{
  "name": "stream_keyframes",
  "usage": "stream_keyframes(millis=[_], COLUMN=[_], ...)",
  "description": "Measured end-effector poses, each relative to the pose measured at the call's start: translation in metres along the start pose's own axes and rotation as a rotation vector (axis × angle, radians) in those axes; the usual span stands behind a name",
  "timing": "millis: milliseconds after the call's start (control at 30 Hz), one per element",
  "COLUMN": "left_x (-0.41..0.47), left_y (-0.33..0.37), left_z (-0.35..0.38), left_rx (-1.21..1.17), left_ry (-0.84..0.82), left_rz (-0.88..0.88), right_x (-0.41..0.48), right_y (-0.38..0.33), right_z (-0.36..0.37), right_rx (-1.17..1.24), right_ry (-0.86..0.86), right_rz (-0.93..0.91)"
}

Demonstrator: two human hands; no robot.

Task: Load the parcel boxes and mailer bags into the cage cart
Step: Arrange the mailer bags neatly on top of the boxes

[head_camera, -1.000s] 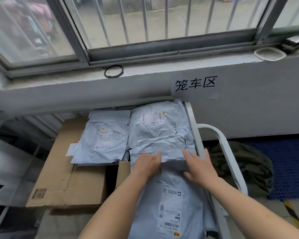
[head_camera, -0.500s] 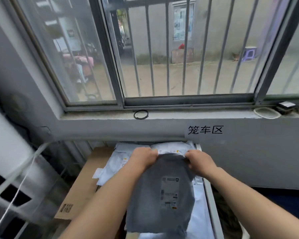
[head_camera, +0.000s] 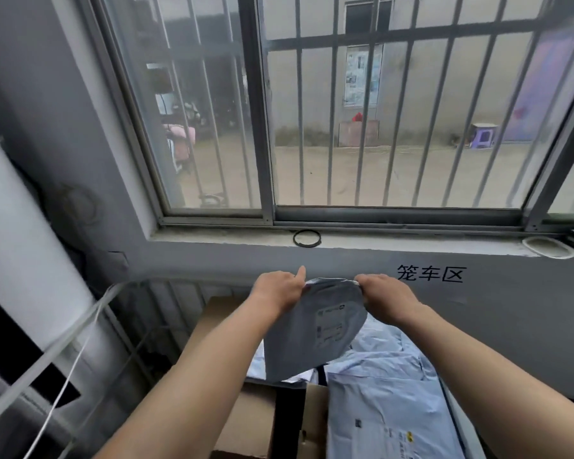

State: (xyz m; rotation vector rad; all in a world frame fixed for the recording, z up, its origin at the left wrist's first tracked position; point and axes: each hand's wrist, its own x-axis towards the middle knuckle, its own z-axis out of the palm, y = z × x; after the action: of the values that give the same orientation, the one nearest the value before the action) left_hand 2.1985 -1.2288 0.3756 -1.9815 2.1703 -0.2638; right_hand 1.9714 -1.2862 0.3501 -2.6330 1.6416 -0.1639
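The held mailer bag [head_camera: 315,339] is grey, its label [head_camera: 330,323] paler with dark print; the stacked mailer bags [head_camera: 388,402] are pale blue-grey. The cardboard box [head_camera: 256,422] is brown; the wall [head_camera: 511,326] is grey, its characters [head_camera: 431,273] black.

L forearm [head_camera: 193,385] & R forearm [head_camera: 471,369] bare right to frame edge; L hand [head_camera: 275,291] & R hand [head_camera: 386,298] bare too.

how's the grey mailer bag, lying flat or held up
Held up: left hand and right hand grip the mailer bag by its top edge; it hangs above other mailers.
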Motion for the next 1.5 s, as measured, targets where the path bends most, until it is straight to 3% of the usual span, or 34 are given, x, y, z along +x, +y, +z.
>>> stream_keyframes(millis=[233, 567, 700, 1033, 1133, 1500], left_x=[-0.009, -0.016, -0.015, 0.01, 0.03, 0.147], left_y=[-0.106, -0.197, -0.194, -0.166, -0.167, -0.169], left_z=[0.042, 0.054, 0.056, 0.078, 0.078, 0.16], left_rx=[0.081, -0.041, 0.002, -0.067, -0.094, -0.147], left_ry=[0.026, -0.009, -0.056, -0.366, -0.352, -0.342], left_rz=[0.131, 0.058, 0.078, 0.138, 0.156, 0.081], right_x=[0.041, 0.06, 0.071, 0.092, 0.11, 0.19], right_y=[-0.101, -0.196, -0.188, -0.16, -0.151, -0.114], right_z=[0.013, 0.017, 0.03, 0.036, 0.036, 0.103], right_rx=[-0.03, 0.031, 0.031, 0.072, 0.061, -0.12], right_ry=[-0.063, -0.055, -0.101, -0.518, -0.606, -0.485], right_rz=[0.022, 0.095, 0.107, 0.163, 0.146, 0.178])
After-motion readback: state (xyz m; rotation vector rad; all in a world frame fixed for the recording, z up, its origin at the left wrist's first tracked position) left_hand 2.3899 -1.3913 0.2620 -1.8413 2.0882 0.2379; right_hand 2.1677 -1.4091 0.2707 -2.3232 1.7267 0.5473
